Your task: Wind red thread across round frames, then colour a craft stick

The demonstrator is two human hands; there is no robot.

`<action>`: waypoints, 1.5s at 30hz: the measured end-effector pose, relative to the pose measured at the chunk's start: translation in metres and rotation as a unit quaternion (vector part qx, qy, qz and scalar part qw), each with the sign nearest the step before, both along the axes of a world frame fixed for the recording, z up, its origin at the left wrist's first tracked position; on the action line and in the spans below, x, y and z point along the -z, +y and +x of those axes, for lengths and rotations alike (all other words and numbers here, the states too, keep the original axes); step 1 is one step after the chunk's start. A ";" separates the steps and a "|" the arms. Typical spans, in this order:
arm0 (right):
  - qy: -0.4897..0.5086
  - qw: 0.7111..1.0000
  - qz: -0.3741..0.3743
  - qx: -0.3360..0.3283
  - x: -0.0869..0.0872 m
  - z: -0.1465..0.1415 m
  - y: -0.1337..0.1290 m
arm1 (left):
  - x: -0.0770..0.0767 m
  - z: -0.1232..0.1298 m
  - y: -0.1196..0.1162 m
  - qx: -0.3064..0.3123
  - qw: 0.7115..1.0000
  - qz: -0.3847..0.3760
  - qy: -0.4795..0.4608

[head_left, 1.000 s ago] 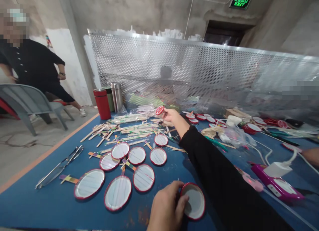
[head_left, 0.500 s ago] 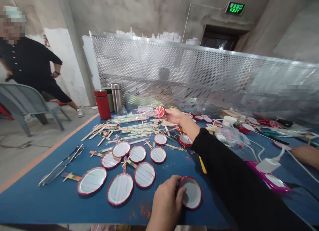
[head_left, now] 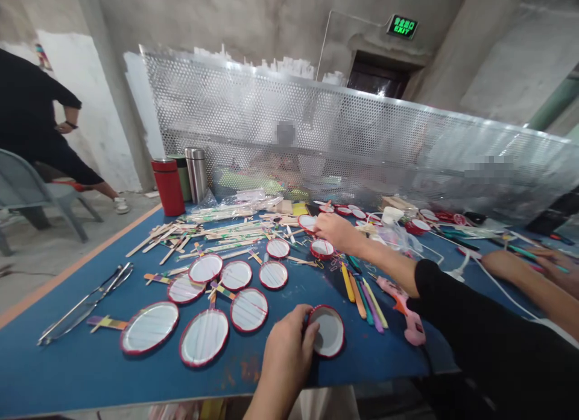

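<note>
Your left hand [head_left: 286,352] is clamped on a red-rimmed white disc [head_left: 328,331]. The fingers wrap its left rim and the thumb hooks over the edge, and the disc sits low at the front of the blue desk [head_left: 54,356], though you cannot tell whether it touches the surface.

Your right hand [head_left: 337,233], coming out of a black sleeve [head_left: 470,311], stretches across the desk with its fingers close together. Their tips reach the edge of a small red-rimmed disc [head_left: 308,223], but you cannot tell whether they grip it. A second small disc [head_left: 322,248] lies just below that palm.

Right of it are coloured sticks [head_left: 362,296] and a pink glue gun [head_left: 404,310]. To the left, round red-rimmed paddles on craft-stick handles [head_left: 204,338] lie in a loose cluster, with a heap of wooden craft sticks [head_left: 181,236] behind them and long metal scissors [head_left: 85,304] at the far left. A red flask [head_left: 168,187] and a steel flask [head_left: 196,174] stand before a perforated metal screen [head_left: 289,106]. A co-worker's hands [head_left: 520,264] rest at the desk's right end.
</note>
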State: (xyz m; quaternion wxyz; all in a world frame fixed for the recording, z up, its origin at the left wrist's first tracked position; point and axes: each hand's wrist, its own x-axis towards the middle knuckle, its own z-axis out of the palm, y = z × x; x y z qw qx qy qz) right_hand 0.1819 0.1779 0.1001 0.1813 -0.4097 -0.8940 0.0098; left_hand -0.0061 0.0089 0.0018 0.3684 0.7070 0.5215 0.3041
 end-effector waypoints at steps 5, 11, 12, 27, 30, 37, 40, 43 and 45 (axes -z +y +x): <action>-0.137 0.982 0.133 -0.017 0.006 0.007 -0.030 | -0.006 0.002 0.002 -0.037 0.999 0.011 0.004; -0.215 0.953 0.205 -0.055 0.017 0.010 -0.051 | -0.007 0.001 0.001 -0.063 0.997 0.011 -0.051; -0.223 0.951 0.205 -0.066 0.021 0.010 -0.056 | -0.006 0.001 0.001 -0.058 0.996 0.015 -0.059; -0.158 0.987 0.004 -0.001 0.031 0.007 -0.108 | -0.003 0.001 -0.004 -0.045 0.984 -0.060 -0.164; -0.054 0.972 -0.230 0.008 0.024 -0.007 -0.122 | -0.003 0.001 -0.005 -0.049 0.981 -0.069 -0.174; 0.080 0.910 -0.396 0.097 0.027 -0.007 -0.108 | -0.002 0.002 -0.004 -0.060 0.971 -0.092 -0.214; 0.124 0.898 -0.381 0.183 0.029 0.005 -0.070 | 0.000 0.002 -0.004 -0.050 0.974 -0.085 -0.206; 0.150 0.884 -0.352 0.269 0.031 0.015 -0.028 | 0.002 0.001 -0.004 -0.035 0.982 -0.056 -0.176; 0.160 0.877 -0.335 0.304 0.033 0.021 -0.005 | 0.003 0.001 -0.004 -0.037 0.986 -0.038 -0.156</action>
